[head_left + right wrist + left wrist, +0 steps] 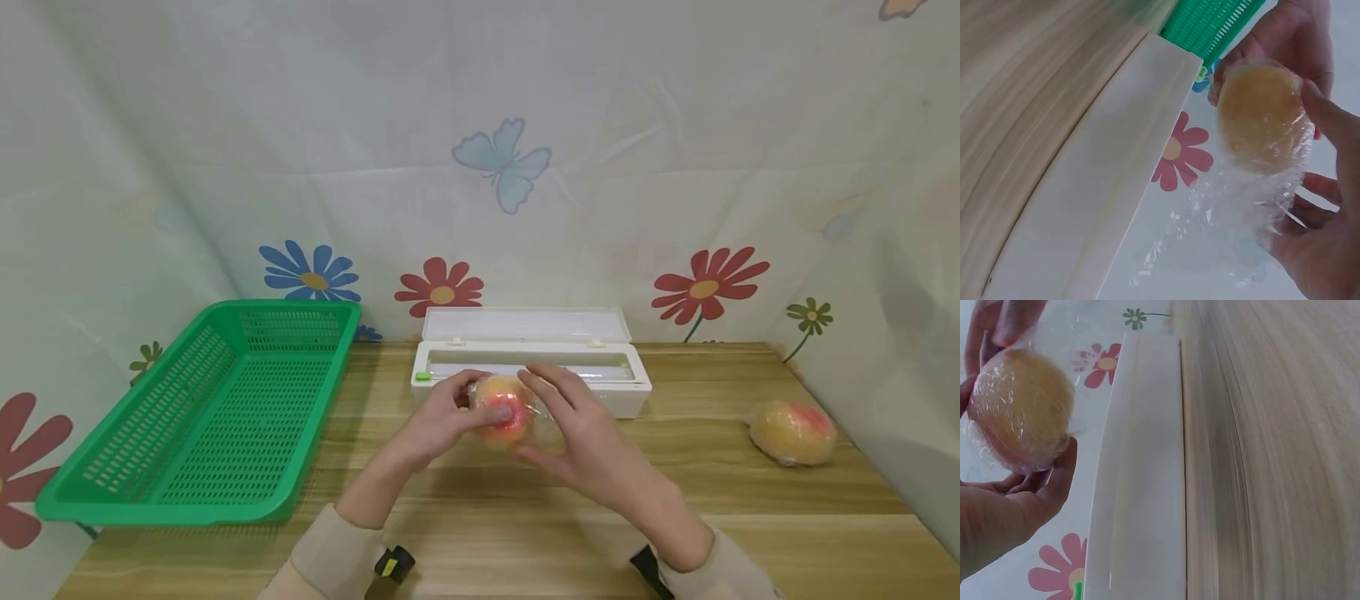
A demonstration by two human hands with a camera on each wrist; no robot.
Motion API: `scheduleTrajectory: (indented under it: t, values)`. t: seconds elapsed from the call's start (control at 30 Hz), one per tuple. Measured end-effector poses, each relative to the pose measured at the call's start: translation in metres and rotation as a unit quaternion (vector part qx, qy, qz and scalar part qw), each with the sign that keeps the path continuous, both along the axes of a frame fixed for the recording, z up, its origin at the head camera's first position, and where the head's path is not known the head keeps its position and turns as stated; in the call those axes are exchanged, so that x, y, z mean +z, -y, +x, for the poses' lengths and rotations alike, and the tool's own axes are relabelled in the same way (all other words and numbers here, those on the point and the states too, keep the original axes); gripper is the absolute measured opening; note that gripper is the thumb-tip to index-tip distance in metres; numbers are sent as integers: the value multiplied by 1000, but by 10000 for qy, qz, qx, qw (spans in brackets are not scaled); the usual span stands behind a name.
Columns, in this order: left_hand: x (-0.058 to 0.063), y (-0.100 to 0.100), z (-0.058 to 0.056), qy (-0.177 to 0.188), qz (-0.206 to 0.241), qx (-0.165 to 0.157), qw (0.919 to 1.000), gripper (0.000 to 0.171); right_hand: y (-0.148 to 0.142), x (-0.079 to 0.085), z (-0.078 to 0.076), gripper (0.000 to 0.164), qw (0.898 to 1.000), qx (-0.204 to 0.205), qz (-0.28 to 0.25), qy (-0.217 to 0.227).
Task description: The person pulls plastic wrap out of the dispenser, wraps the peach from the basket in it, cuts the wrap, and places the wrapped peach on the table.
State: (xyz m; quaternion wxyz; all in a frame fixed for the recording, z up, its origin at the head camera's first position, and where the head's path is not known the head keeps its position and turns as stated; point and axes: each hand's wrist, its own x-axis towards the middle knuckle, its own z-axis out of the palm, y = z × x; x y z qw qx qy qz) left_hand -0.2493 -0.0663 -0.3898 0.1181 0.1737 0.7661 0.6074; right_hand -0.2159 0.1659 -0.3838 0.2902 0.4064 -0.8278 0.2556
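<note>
My left hand (442,421) grips a round yellow-and-red fruit, which looks like a mango (504,414), wrapped in shiny cling film. Its thumb lies across the red side. In the left wrist view the left fingers support the mango (1022,412) from below. My right hand (592,442) is at the mango's right side with bent fingers. Loose cling film (1216,219) hangs from the mango in the right wrist view, and the right fingers curl around part of it, with the thumb by the fruit. Both hands are just in front of a white cling film dispenser (626,402).
The dispenser's lid (525,323) stands raised, with a film roll (607,372) inside. A green perforated basket (288,500) stands at left. Another wrapped mango (792,433) lies at right on the wooden table (712,492). A flower-patterned cloth (600,192) hangs behind.
</note>
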Motion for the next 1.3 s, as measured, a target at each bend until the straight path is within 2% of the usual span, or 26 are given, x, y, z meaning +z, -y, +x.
scheduleTrajectory:
  t: [0.13,0.23,0.33,0.4,0.6,0.77,0.9,1.13,1.3]
  values:
    - [-2,-1,-3,-56,48,452,9990,60,0,3,2,37,9972,-254,-600,-371]
    - [-1,-2,-3,-102,90,732,9972,63,2,3,5,26,9943,-467,-825,-493]
    - [1,-3,-2,-178,140,883,9958,65,4,1,6,11,9950,-651,-687,-308]
    - [1,-3,-1,-253,193,928,9952,65,6,-1,6,13,9951,-760,-607,-156]
    - [1,-3,-1,-470,199,945,9942,64,8,-4,7,31,9929,-918,-736,159]
    - [2,-3,0,-547,152,794,9952,65,7,-4,6,28,9913,-911,-876,362]
    - [3,-3,2,-510,296,584,9966,69,7,-5,4,24,9904,-828,-990,485]
    - [4,-5,3,-524,381,463,9968,71,8,-8,2,24,9884,-714,-1216,562]
    - [6,-5,5,-569,423,298,9970,68,8,-8,2,29,9821,-596,-1485,997]
